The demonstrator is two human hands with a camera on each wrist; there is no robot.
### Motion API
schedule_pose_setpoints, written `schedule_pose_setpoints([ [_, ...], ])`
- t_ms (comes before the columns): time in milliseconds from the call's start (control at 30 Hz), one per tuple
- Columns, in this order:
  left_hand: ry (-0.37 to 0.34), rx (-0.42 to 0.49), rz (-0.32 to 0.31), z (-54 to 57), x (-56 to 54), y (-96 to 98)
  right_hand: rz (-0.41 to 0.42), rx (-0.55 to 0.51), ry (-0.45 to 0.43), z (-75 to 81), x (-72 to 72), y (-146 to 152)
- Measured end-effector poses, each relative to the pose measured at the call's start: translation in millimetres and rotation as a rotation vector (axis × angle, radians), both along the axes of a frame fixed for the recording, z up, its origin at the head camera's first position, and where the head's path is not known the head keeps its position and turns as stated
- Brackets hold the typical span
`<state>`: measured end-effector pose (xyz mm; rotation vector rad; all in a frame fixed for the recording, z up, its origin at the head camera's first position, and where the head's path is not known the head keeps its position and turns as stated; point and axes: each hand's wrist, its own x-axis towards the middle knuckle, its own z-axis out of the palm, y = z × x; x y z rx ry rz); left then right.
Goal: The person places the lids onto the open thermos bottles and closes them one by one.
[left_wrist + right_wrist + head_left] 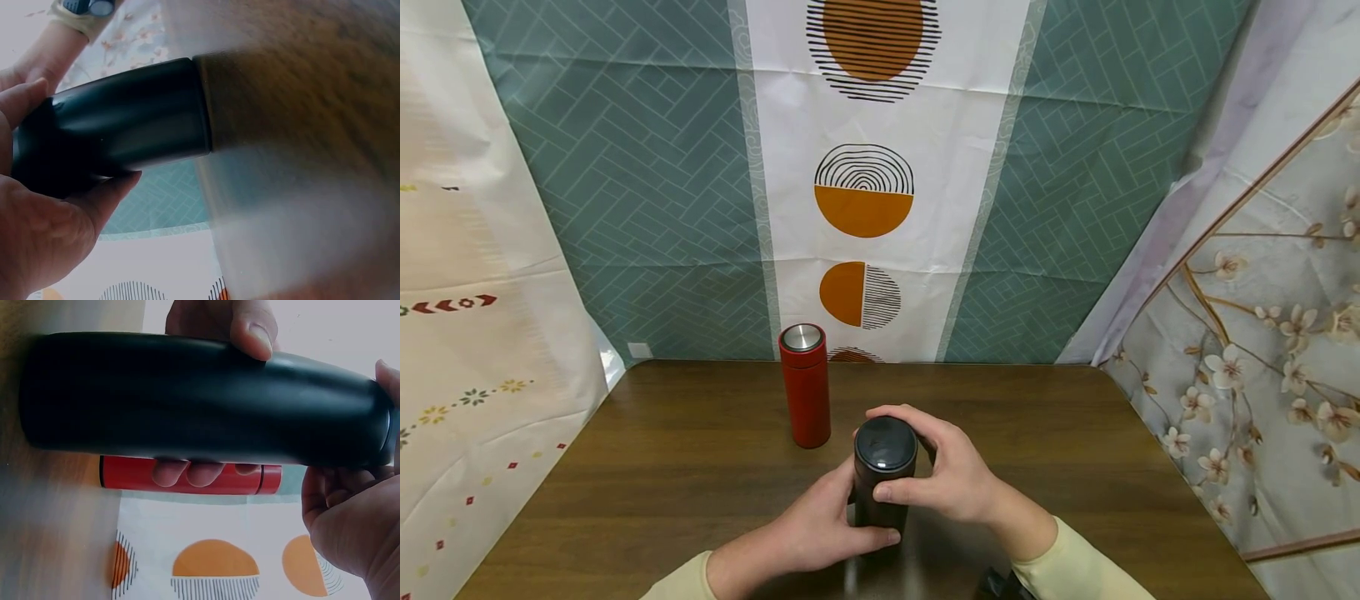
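Observation:
A black thermos flask stands upright on the wooden table in front of me. My left hand grips its body from the left, thumb across the near side and fingertips showing round the far side in the right wrist view. Higher up, my right hand holds the flask around its dark lid, thumb in front and fingers behind. In the left wrist view the lower body of the flask shows, its base right at the table top. Beyond it to the left stands a red thermos flask with a silver-topped lid.
The brown wooden table ends at a green and white patterned curtain behind. Printed cloths hang at the left and right. A black item lies near my right sleeve at the front edge.

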<state>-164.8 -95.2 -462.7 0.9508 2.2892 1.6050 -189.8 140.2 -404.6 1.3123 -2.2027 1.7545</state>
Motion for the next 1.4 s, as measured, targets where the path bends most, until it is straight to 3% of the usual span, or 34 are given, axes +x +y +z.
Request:
schedule_pose_setpoints([
  [367,0.041,-0.006,0.038,0.7,-1.1,-0.8,-0.082,0.057,0.075,7.4,2.6,1],
  [633,0.072,-0.033,0.059,2.2,-3.6,-3.8,-0.167,0.099,0.063,13.7,6.1,0],
  [900,0.125,-0.076,0.067,3.6,-5.2,-5.2,-0.173,0.094,0.109,12.9,5.1,2],
  [1100,0.139,-0.069,0.066,4.8,-9.9,-3.2,-0.159,0.082,0.14,11.2,-0.5,5],
  [1400,0.136,-0.065,0.11,7.5,-27.3,4.8,-0.187,0.08,0.147,12.2,-18.3,13],
])
